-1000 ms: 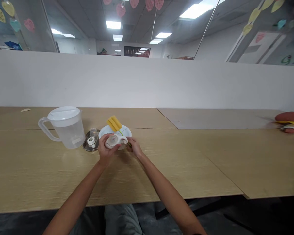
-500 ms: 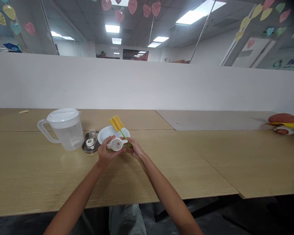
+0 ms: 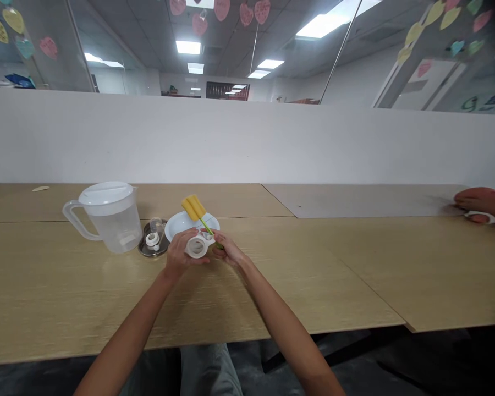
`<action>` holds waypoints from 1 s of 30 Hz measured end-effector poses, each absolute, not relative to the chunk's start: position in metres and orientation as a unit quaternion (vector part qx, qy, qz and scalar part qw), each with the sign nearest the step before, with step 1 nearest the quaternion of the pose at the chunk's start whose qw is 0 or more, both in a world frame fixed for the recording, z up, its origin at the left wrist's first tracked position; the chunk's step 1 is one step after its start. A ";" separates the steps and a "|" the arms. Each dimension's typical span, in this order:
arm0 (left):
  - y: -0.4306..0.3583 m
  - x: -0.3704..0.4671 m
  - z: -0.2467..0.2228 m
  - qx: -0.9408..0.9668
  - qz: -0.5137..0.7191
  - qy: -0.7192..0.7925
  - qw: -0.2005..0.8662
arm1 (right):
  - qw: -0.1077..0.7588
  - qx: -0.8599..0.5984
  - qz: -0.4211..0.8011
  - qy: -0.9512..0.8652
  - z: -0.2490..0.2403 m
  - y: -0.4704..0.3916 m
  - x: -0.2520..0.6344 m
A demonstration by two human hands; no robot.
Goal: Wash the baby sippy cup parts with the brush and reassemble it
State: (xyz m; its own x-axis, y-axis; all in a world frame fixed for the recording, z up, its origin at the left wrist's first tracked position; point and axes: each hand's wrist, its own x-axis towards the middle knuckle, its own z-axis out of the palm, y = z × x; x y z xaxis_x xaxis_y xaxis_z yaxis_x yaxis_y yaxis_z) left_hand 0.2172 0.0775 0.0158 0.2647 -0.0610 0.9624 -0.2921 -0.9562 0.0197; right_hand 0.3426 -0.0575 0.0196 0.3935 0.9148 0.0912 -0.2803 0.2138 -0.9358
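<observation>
My left hand is closed round a white round container with side handles, its round opening facing me. My right hand grips the green handle of a yellow sponge brush and is close to the container's right handle. The sponge head points up and to the left, over a white bowl behind my hands. Left of the bowl, a metal tray holds a white ring-shaped part and a clear cup-like piece.
A lidded clear pitcher stands left of the tray. Far back left lies a small flat beige piece. At the right edge, a person's hand is beside a white object. A white wall rises behind the table.
The container has turned slightly and moved a little right in my left hand. The sponge head has shifted slightly left. At the far right, the other person's hand and the yellow item have moved.
</observation>
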 end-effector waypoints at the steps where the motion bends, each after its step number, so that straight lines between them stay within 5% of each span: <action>1: 0.078 0.217 0.017 0.790 0.593 -0.126 0.090 | 0.701 -0.455 0.426 -0.346 0.019 -0.058 0.343; 19: 0.064 0.215 0.023 0.811 0.548 -0.087 0.183 | 0.728 -0.434 0.427 -0.315 0.019 -0.054 0.339; 30: 0.103 0.209 0.024 0.764 0.629 0.078 0.119 | 0.731 -0.592 0.140 -0.310 0.028 -0.053 0.339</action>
